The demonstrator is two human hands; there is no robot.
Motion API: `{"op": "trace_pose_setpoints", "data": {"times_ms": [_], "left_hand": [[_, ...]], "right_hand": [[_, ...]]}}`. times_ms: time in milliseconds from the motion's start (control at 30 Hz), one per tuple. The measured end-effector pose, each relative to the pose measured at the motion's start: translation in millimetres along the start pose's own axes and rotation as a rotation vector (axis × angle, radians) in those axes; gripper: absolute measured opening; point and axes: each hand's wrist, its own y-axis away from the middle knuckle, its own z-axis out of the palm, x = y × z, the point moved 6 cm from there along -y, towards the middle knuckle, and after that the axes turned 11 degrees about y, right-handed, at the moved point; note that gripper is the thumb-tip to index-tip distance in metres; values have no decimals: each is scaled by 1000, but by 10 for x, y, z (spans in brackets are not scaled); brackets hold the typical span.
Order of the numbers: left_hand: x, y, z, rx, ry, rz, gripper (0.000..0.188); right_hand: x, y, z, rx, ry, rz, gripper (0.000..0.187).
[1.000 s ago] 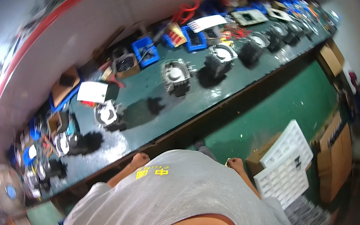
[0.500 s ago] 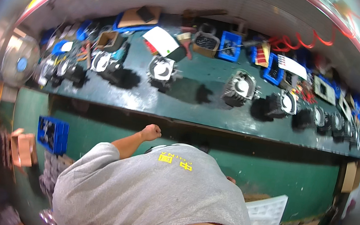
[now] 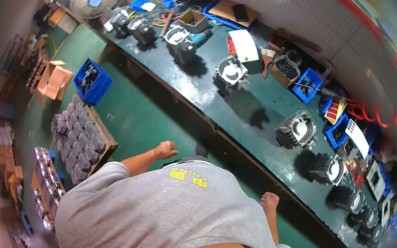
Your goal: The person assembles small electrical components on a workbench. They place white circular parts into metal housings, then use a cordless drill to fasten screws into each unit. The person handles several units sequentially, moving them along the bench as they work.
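Note:
My left hand (image 3: 167, 149) hangs in front of my body over the green floor, its fingers curled in and nothing showing in them. On the other side, my right hand (image 3: 269, 201) is down by the front edge of the workbench (image 3: 190, 94), also with curled fingers and no object visible. Neither hand touches the bench. Along it stand several dark finned motor housings with white round centres. A finned housing (image 3: 296, 129) is the one closest to my right hand, and another housing (image 3: 231, 71) stands farther left.
Left on the floor are a blue crate (image 3: 92, 81), a pallet of grey castings (image 3: 79, 138) and an open cardboard box (image 3: 55, 80). A fan (image 3: 94, 0) stands beyond the bench's left end. Blue bins (image 3: 308, 84), a brush (image 3: 266, 63) and a red coiled hose (image 3: 378, 119) line the back.
The view has turned left, so the bench now slants down to the right and more floor and stacked parts show at left. My right hand has come into fuller view.

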Motion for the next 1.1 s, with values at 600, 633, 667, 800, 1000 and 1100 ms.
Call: {"op": "trace_pose_setpoints", "data": {"times_ms": [600, 633, 667, 800, 1000, 1100], "left_hand": [[-1988, 454, -627, 193, 370, -233, 41], [-2098, 454, -724, 203, 394, -227, 40], [-2203, 439, -814, 210, 415, -217, 40], [-2682, 526, -1213, 260, 517, -297, 39], [-3620, 883, -1426, 358, 554, -433, 29], [-3632, 1089, -1411, 354, 580, -480, 24]], "right_hand": [[-2148, 659, 2391, -248, 394, -223, 10], [-2254, 726, 2608, -256, 361, -245, 10], [-2376, 814, 2817, -259, 325, -266, 10], [-3034, 982, 3494, -257, 204, -415, 12], [-4520, 1006, 4067, -171, -28, -581, 16], [-5294, 819, 4239, -134, -106, -609, 19]]}}
